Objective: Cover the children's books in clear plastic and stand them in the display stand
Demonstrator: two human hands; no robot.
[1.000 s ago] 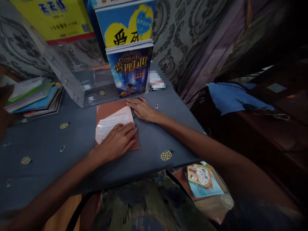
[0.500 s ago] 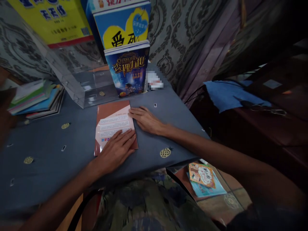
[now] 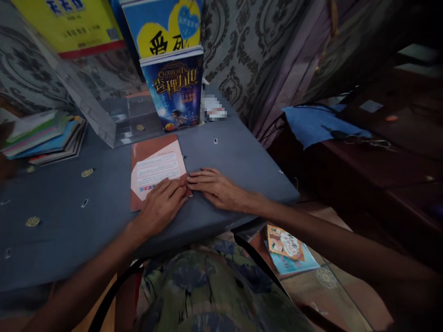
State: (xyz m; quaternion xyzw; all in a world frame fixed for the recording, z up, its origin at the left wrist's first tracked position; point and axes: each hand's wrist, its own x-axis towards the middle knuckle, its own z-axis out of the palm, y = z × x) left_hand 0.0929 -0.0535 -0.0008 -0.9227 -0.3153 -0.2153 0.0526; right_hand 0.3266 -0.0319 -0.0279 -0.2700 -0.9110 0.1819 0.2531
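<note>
A thin booklet (image 3: 157, 159) with a brown and pale pink cover lies closed on the grey-blue tablecloth, its printing upside down to me. My left hand (image 3: 162, 200) rests flat across its lower part, fingers stretched out, hiding some of the coloured lettering. At the lower right edge, my right hand (image 3: 216, 188) has its fingers extended, their tips touching the cover beside my left fingertips. Neither hand is gripping anything that I can see.
Beyond the booklet stand upright books, a dark blue one (image 3: 175, 92) in front, by a clear plastic holder (image 3: 104, 120). Stacked books (image 3: 48, 138) lie at the left. Right of the table edge are a blue cloth (image 3: 311, 127) and, lower down, more books (image 3: 290, 251).
My right hand has slid down along the booklet's right edge towards its near corner. My left hand stays on the cover. The whole view has shifted a little.
</note>
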